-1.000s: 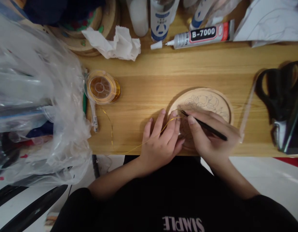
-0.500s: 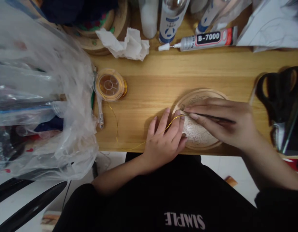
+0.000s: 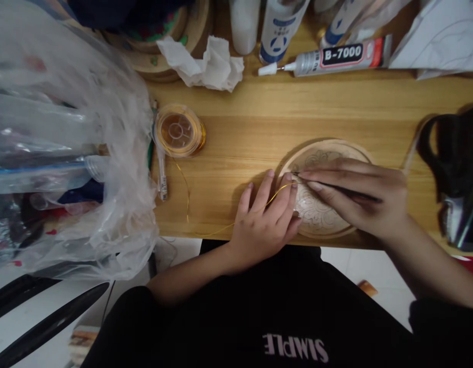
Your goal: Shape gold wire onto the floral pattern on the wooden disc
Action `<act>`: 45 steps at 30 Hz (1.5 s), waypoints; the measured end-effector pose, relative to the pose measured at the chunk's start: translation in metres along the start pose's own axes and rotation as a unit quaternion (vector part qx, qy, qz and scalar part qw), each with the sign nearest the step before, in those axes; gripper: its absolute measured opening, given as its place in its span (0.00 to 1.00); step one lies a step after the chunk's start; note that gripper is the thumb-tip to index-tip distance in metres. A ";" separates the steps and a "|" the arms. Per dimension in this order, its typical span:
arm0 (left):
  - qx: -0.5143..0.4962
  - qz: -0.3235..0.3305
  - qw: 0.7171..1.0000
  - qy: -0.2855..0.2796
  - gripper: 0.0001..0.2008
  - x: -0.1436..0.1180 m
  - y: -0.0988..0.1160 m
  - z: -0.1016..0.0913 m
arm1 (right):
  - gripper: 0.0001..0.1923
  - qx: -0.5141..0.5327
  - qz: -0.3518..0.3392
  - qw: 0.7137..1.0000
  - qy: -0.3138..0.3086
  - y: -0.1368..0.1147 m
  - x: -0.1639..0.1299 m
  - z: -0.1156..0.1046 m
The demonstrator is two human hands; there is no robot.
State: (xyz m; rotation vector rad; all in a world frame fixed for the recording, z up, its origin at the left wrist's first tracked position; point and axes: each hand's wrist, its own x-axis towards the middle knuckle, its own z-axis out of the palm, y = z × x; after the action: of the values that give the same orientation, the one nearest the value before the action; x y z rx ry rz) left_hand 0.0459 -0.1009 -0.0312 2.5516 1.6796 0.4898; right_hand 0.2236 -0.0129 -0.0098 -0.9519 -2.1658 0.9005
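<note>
On the round wooden board [image 3: 324, 225], which carries a drawn line pattern, my left hand [image 3: 265, 220] lies with fingers spread, fingertips at the left rim. A thin gold wire [image 3: 275, 194] crosses over its fingers and trails left along the table edge. My right hand [image 3: 359, 197] is closed in a pinch round slim dark tweezers [image 3: 361, 194]. Their tips are at the upper left of the board, close to the wire's end and my left fingertips. Whether the tips grip the wire is too small to tell.
A spool of gold wire [image 3: 179, 131] stands on the left of the table, beside a bulky plastic bag [image 3: 125, 153]. At the back are crumpled tissue [image 3: 209, 64], a bottle [image 3: 280, 33] and a B-7000 glue tube [image 3: 341, 56]. Black-handled scissors [image 3: 438, 145] lie right.
The whole view has shifted slightly, so things on the table appear a little further right. Both hands, the wire and the tweezers keep nearly the same places on the board.
</note>
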 end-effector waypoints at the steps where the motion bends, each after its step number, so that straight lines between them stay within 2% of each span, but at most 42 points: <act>1: 0.000 0.000 1.000 0.000 0.24 0.000 0.000 0.000 | 0.18 0.002 -0.001 1.000 0.000 0.000 -0.001 0.000; 8: 0.009 0.000 1.000 -0.001 0.24 0.000 0.000 0.000 | 0.15 0.020 0.040 0.999 0.005 0.001 0.001 -0.004; 19: 0.009 0.001 1.000 0.001 0.25 0.001 0.000 -0.002 | 0.18 0.068 -0.030 0.994 -0.083 0.003 0.025 -0.014; 25: 0.017 0.001 1.000 0.003 0.24 0.001 0.000 -0.002 | 0.23 -0.030 -0.157 0.983 -0.091 0.014 0.018 -0.016; 29: 0.004 0.002 1.000 0.002 0.24 0.001 -0.001 -0.001 | 0.24 -0.114 -0.247 0.956 -0.115 0.021 0.007 -0.016; 33: -0.003 -0.005 1.000 0.009 0.23 0.001 0.000 0.000 | 0.18 -0.209 -0.279 0.929 -0.126 0.020 -0.002 -0.014; 36: -0.001 -0.006 1.000 0.017 0.22 0.001 0.000 0.001 | 0.16 -0.245 -0.299 0.914 -0.124 0.018 -0.005 -0.013; 37: 0.000 -0.005 1.000 0.018 0.22 0.001 0.000 0.000 | 0.16 -0.240 -0.299 0.915 -0.126 0.017 -0.004 -0.013; 39: 0.001 -0.001 1.000 0.017 0.22 0.001 0.001 0.000 | 0.16 -0.197 -0.268 0.935 -0.123 0.015 0.000 -0.014; 42: 0.004 0.004 1.000 0.011 0.23 0.001 0.001 0.000 | 0.13 -0.065 -0.151 0.980 -0.117 0.011 0.014 -0.017; 45: 0.001 0.001 1.000 0.006 0.23 0.000 0.001 0.000 | 0.08 0.024 -0.032 0.990 -0.138 0.010 0.032 -0.022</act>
State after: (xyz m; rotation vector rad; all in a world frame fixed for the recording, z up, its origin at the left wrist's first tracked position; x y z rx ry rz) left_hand 0.0465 -0.1013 -0.0315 2.5570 1.6823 0.5055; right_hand 0.2258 0.0250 0.0034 -0.7654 -2.3787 1.1018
